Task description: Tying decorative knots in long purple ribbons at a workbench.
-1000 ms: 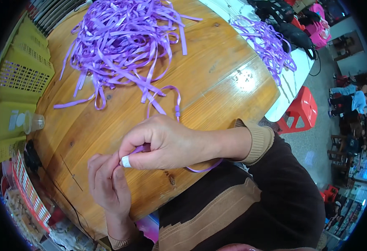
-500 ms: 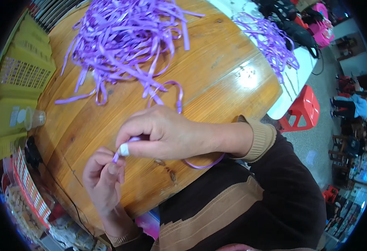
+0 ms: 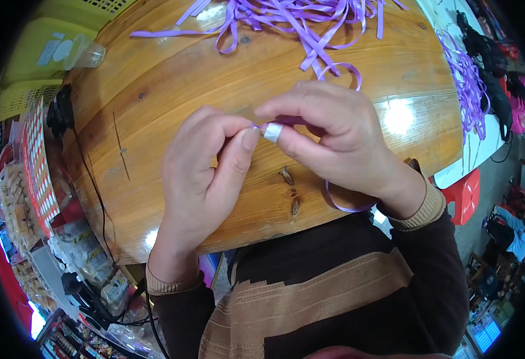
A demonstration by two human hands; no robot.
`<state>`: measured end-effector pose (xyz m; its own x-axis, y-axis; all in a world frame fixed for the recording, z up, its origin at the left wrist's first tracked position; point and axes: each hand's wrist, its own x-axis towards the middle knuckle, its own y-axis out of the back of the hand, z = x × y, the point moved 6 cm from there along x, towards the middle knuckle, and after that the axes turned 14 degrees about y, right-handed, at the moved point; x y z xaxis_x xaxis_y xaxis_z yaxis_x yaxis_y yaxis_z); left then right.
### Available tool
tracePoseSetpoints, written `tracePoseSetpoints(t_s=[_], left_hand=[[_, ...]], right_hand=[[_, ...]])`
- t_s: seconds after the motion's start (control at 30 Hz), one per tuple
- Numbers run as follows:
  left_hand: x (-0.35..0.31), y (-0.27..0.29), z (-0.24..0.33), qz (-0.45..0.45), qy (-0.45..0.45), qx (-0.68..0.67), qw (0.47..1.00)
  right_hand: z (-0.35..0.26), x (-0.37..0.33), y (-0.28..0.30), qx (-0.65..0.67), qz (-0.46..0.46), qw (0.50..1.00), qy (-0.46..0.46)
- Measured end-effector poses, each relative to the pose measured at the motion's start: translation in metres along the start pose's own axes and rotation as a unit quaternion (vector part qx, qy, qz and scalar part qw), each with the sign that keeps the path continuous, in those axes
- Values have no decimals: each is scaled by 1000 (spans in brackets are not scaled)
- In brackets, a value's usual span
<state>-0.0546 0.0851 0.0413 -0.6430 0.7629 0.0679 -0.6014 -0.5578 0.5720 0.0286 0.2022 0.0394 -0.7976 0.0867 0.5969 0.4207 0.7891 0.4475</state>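
And this looks like a shop: bagged goods (image 3: 20, 209) crowd beside the wooden table (image 3: 172, 90), packed shelves (image 3: 65, 335) at lower left!

The surface (image 3: 172, 72) is glossy, varnished-looking wood. Purple ribbons (image 3: 319, 46) look like smooth, satiny cloth. The cup (image 3: 90, 54) is clear, shiny plastic; the stool (image 3: 466, 196), smooth red plastic. 2 sleeve cuffs (image 3: 424, 207) are matt, ribbed knit.

The tabletop (image 3: 145, 128) lies open at left (a black cable (image 3: 102, 207) skirts it), but purple ribbons (image 3: 319, 50) block the far side.
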Motion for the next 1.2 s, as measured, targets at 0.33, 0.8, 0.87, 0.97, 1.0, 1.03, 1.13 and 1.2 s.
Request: tracePoseSetpoints(t_s=[0.33, 0.8, 0.87, 0.97, 1.0, 1.03, 1.13, 1.2], left_hand=[[-1, -7, -12, -135, 110, -261, 950], [-9, -24, -23, -220, 250, -387, 860], [-9, -25, -25, -251, 264, -394, 844], [-9, -27, -27, -297, 283, -425, 807], [-9, -28, -28, -299, 287, -446, 793], [-9, -29, -29, -300, 291, -467, 779], [-7, -31, -32, -302, 287, -506, 755], [-5, -30, -33, -295, 282, -500, 764]], right_hand=[[1, 0, 0, 119, -8, 993, 0], [-8, 1, -1, 41, -9, 996, 80], [-9, 1, -2, 62, 0, 994, 92], [-12, 1, -3, 46, 3, 991, 124], [-14, 1, -2, 17, 4, 989, 147], [-16, 1, -2, -12, 4, 985, 169], [-19, 0, -2, -83, 2, 966, 245], [-21, -1, -3, -119, -5, 955, 271]])
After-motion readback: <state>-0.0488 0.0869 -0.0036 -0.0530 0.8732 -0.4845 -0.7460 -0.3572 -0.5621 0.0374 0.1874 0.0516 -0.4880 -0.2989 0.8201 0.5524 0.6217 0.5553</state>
